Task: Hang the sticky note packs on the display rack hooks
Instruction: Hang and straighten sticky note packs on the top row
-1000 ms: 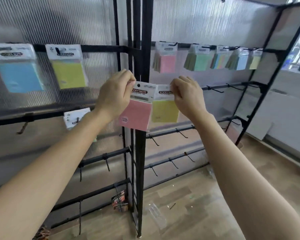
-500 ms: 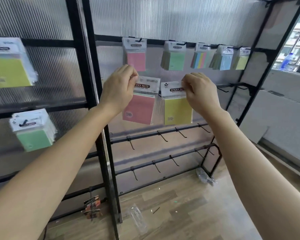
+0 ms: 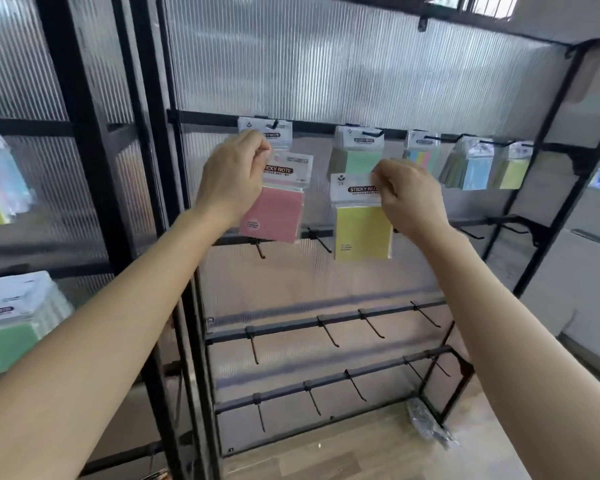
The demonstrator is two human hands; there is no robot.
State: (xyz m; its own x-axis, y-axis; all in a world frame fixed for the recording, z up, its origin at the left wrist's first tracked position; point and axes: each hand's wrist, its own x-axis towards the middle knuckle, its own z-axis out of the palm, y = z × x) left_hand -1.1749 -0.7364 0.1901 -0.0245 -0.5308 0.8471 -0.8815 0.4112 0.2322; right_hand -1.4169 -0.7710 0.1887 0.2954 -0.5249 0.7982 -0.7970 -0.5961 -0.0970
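Observation:
My left hand pinches the header of a pink sticky note pack, held just below the first hook of the top rail, where another pack hangs. My right hand pinches the top right corner of a yellow sticky note pack, which hangs in front of the rack below the green packs on the second hook. Both held packs hang upright in the air, clear of any hook.
The top rail also carries multicolour, blue and yellow-green packs. Bare hooks line the second rail and two lower rails. The left rack section holds more packs. A plastic wrapper lies on the wooden floor.
The view has swung right onto the right rack section. Both hands have risen with their packs, closer to the top rail, and the two packs have moved apart.

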